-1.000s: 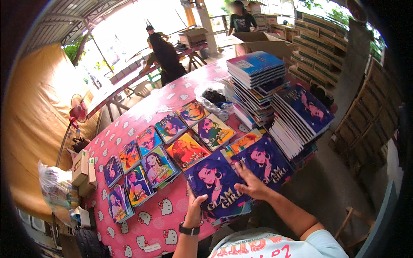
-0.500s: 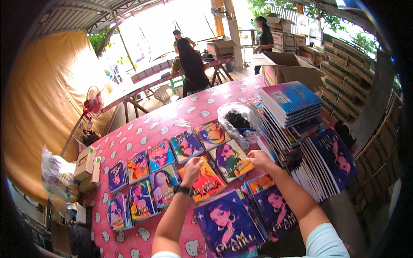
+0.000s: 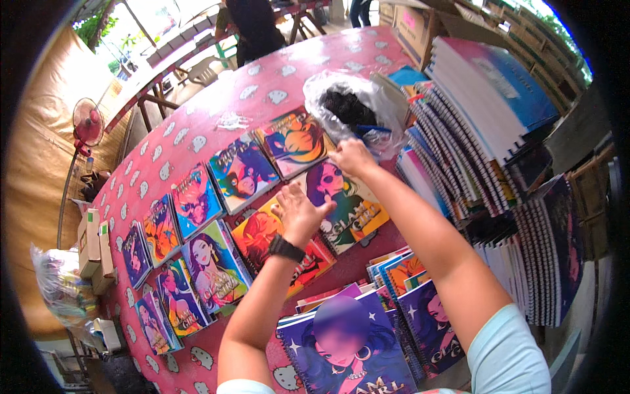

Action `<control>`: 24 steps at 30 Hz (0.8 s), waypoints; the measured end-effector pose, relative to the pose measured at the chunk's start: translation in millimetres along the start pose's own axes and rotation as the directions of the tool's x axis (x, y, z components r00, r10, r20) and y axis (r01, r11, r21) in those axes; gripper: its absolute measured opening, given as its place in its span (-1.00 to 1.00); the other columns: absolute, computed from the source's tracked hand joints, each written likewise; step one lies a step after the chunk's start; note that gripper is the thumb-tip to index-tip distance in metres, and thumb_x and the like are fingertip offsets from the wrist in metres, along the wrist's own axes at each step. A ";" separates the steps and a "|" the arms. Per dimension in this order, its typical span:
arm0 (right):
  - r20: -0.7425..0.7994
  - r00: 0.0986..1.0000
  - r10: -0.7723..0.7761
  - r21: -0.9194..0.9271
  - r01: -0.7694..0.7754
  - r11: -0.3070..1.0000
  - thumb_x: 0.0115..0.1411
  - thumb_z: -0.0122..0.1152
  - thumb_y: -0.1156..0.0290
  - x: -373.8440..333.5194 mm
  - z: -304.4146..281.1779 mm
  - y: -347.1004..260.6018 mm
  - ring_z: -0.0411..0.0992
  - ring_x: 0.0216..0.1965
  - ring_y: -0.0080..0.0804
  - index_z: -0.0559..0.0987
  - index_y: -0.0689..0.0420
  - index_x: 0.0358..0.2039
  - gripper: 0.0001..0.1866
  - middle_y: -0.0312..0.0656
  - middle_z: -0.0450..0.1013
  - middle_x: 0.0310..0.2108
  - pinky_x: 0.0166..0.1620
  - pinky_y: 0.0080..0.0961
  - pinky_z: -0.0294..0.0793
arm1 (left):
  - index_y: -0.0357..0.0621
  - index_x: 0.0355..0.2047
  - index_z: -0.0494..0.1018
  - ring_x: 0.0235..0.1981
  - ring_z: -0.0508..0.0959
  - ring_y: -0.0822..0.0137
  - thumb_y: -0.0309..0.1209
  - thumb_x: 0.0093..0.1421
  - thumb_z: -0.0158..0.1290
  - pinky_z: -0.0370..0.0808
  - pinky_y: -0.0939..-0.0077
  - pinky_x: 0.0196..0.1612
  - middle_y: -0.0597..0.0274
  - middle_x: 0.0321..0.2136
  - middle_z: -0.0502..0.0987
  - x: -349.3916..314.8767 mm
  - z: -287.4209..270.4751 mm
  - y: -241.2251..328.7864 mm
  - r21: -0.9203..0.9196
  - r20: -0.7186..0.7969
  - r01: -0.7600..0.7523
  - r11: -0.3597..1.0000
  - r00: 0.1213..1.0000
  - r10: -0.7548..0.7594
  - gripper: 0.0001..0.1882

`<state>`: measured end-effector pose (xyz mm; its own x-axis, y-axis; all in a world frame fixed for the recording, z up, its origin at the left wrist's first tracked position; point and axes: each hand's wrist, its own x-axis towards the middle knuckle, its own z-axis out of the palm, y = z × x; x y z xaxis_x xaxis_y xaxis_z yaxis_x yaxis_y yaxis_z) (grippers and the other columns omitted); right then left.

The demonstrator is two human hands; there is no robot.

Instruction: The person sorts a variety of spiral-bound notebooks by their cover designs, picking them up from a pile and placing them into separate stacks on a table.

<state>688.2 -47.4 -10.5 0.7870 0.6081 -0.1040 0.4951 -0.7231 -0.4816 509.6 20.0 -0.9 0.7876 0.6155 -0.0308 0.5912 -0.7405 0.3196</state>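
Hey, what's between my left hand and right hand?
The upper part of the yellow-green notebook shows between your left hand and right hand in the head view.

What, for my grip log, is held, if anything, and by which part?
Cannot be told: the right hand is at the upper right corner of the yellow and green notebook, the left hand spread over its left edge.

Pale blue short sleeves (image 3: pixel 510 351) and a black, watch-like left wristband (image 3: pixel 286 249)
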 end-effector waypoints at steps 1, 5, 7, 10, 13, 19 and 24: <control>-0.052 0.998 0.025 -0.031 -0.027 0.999 -0.02 0.16 -0.07 9.4 5.9 -5.3 0.20 0.07 -0.10 0.47 0.24 -0.17 -0.39 0.02 0.29 -0.03 0.06 -0.26 0.26 | -0.31 -0.05 0.14 0.03 0.23 0.04 0.18 -0.26 0.19 0.08 -0.08 0.06 -0.02 -0.10 0.30 -12.8 1.3 -1.2 0.070 0.030 -0.007 0.998 1.000 0.005 -0.04; -0.120 0.977 0.177 -0.155 -0.194 0.969 -0.16 0.23 -0.20 26.8 25.7 -45.3 0.10 0.15 -0.18 0.45 0.17 -0.09 -0.23 -0.06 0.17 0.07 0.08 -0.14 0.20 | -0.23 0.06 0.06 0.01 0.30 0.01 0.13 -0.28 0.24 0.05 -0.05 0.06 -0.13 -0.13 0.36 -21.8 -5.4 -16.9 0.041 0.012 0.078 0.996 0.997 -0.078 0.02; -0.128 0.960 0.247 -0.057 -0.256 0.965 -0.13 0.28 -0.07 39.0 17.7 -36.2 0.14 0.12 -0.17 0.46 0.15 -0.13 -0.35 -0.07 0.23 0.03 0.07 -0.16 0.23 | -0.19 0.14 -0.04 0.01 0.29 -0.05 0.08 -0.33 0.29 0.08 -0.03 0.06 -0.26 -0.11 0.33 -18.2 -10.3 -11.4 -0.036 0.032 0.123 0.992 0.992 -0.122 0.13; -0.280 0.953 0.119 0.118 -0.089 0.989 -0.10 0.22 0.29 45.1 -8.7 -31.6 0.40 -0.13 -0.02 0.45 0.22 -0.24 -0.60 0.08 0.43 -0.22 -0.06 -0.23 0.39 | -0.20 0.10 0.08 -0.12 0.41 0.09 -0.09 -0.30 0.32 0.18 0.02 -0.03 0.04 -0.27 0.46 -9.6 -5.5 -20.7 -0.145 -0.001 0.105 0.984 0.994 -0.107 -0.01; -0.408 0.913 0.030 0.421 0.159 0.893 -0.09 0.25 0.29 37.5 -46.7 -35.9 0.49 -0.35 -0.03 0.44 0.30 -0.32 -0.61 0.14 0.46 -0.38 -0.24 -0.25 0.47 | -0.22 -0.28 0.43 -0.39 0.50 0.12 -0.55 -0.03 -0.10 0.40 0.30 -0.28 0.05 -0.42 0.49 11.4 0.6 -38.3 -0.594 -0.214 -0.163 0.788 0.976 0.040 -0.73; -0.524 0.851 -0.032 0.833 0.520 0.186 0.06 0.11 0.44 -128.3 -145.4 -94.2 0.49 -0.52 -0.39 0.34 0.28 -0.15 -0.66 -0.12 0.44 -0.33 -0.50 -0.54 0.55 | -0.31 -0.19 0.39 -0.22 0.47 0.07 0.15 -0.13 0.13 0.41 0.24 -0.14 -0.07 -0.26 0.44 3.1 0.6 -60.9 -0.183 -0.138 -0.112 0.977 0.987 0.087 -0.26; -0.396 0.901 -0.180 0.823 0.435 0.365 -0.03 0.16 0.51 -244.2 -169.1 -62.7 0.48 -0.37 -0.36 0.26 0.23 0.01 -0.46 -0.08 0.41 -0.21 -0.37 -0.48 0.54 | -0.30 -0.17 0.36 -0.01 0.32 0.05 0.20 -0.18 0.13 0.33 0.21 -0.03 -0.02 -0.15 0.41 1.8 17.5 -38.2 0.042 -0.031 0.013 0.999 0.999 -0.012 -0.20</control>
<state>527.2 -205.9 192.2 0.7655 0.5478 0.3375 0.2200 0.2700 -0.9374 491.5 44.6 -29.8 0.7748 0.6322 -0.0057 0.6084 -0.7430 0.2790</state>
